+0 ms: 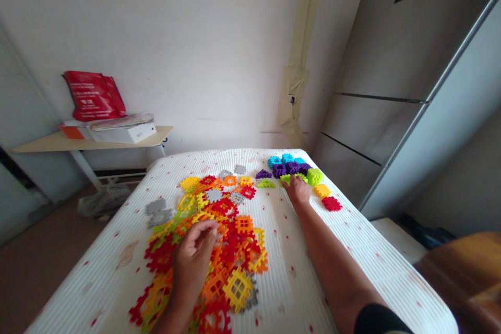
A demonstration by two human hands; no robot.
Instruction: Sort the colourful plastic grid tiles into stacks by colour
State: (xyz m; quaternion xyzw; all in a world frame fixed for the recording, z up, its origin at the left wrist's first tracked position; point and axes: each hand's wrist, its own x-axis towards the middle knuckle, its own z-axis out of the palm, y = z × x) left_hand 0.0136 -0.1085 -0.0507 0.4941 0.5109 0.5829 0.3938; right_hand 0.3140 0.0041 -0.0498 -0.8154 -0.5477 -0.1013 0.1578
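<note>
My left hand [196, 251] hovers over a heap of plastic interlocking building pieces [230, 242] in red, orange, yellow, lime and grey. Its fingers are loosely curled, the thumb stands apart, and nothing shows in them. My right arm reaches to the far right of the table, where my right hand [299, 191] has its fingers down on a lime green interlocking piece [287, 179]; its fingertips are partly hidden. Around that hand are purple pieces [291, 167], a lime green stack [314, 177], a yellow piece [322, 191] and a lime triangular piece [266, 183].
Blue pieces [274, 162] stand behind the purple ones, and a red piece [332, 203] lies nearer the right edge. Grey pieces [155, 206] lie left of the heap. A white ribbed cloth [102, 271] covers the table. A refrigerator [376, 88] stands at the right.
</note>
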